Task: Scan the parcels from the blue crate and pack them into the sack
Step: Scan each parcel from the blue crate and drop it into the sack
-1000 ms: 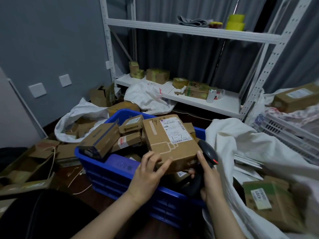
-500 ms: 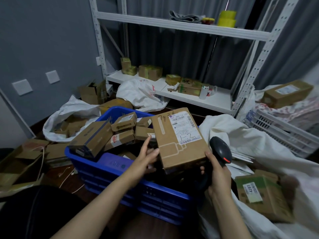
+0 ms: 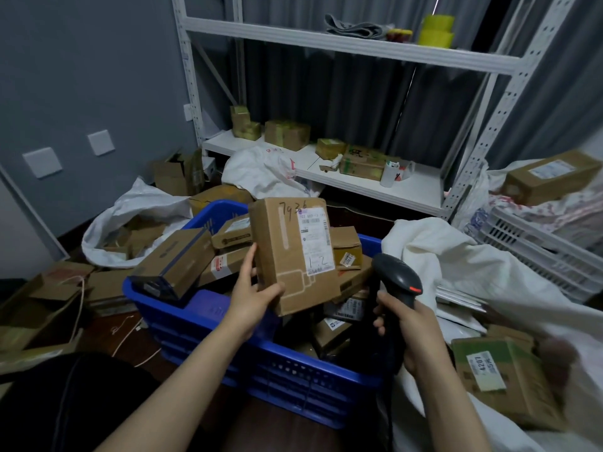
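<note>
My left hand grips a brown cardboard parcel by its lower left corner and holds it upright above the blue crate. A white shipping label and handwritten numbers face me. My right hand is closed around the handle of a black barcode scanner, just right of the parcel, apart from it. The crate holds several more cardboard parcels. The white sack lies open at the right with a green-printed parcel inside it.
A white metal rack with small boxes and a cup stands behind the crate. Another white bag with cartons and flattened cardboard lies at the left. A white plastic crate and a long carton sit at the far right.
The parcel was lifted off the crate's pile and tipped upright, now held by my left hand alone. My right hand came off the parcel and raised the scanner beside it.
</note>
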